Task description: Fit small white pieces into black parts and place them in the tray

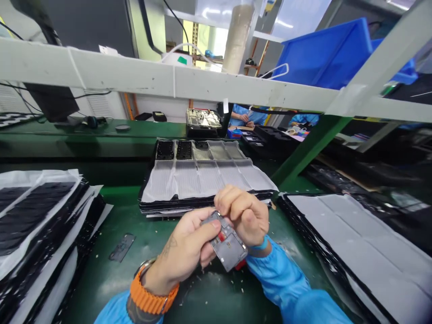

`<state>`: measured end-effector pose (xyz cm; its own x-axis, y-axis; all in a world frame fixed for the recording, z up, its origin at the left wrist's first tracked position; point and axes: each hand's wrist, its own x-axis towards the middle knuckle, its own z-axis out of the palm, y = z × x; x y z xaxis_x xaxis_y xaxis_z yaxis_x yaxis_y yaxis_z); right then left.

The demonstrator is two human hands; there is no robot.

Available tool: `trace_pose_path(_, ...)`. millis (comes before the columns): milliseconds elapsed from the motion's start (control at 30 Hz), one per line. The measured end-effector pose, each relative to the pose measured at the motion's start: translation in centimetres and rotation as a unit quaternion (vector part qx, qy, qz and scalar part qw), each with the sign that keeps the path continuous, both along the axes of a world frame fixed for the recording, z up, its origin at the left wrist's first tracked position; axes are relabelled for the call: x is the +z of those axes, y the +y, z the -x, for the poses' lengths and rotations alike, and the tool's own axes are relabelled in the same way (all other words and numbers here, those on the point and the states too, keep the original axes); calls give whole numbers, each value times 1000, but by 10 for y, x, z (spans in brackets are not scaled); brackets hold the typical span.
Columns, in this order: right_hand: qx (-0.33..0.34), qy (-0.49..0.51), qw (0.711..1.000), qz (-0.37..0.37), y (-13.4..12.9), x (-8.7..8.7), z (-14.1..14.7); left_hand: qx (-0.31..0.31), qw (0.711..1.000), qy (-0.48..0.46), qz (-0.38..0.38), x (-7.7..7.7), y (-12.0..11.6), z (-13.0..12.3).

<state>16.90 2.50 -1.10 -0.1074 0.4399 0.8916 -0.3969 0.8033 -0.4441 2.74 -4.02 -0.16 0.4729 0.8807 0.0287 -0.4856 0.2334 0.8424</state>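
Note:
My left hand grips a flat grey plastic part that looks like a phone's inner housing, with the thumb on its face. A small red patch shows near the middle of the part. My right hand is closed at the part's upper end, its fingertips pinched together; whatever they hold is hidden. Something red peeks out beneath the part's lower corner. A similar grey part lies alone on the green tabletop to the left.
Ahead is a stack of compartment trays lined with white sheet, a few black parts in its far row. More tray stacks stand at left and right. A shelf beam crosses above, carrying a blue bin. Small white scraps dot the tabletop.

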Motion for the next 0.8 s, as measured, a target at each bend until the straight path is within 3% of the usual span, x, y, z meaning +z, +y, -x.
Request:
trace_pose_path(200, 51, 29, 998, -16, -10, 6, 9, -68, 992, -62, 83, 2, -10, -18)
trace_pose_path(533, 88, -13, 996, -6, -10, -5, 6, -33, 989, -57, 130, -4, -23, -33)
trace_pose_path(667, 73, 15, 997, 5, -15, -8, 12, -9, 987, -67, 147, -4, -23, -37)
trace_pose_path(800, 11, 51, 999, 5, -19, -6, 16, -7, 986, -80, 148, 0, -24, -38)
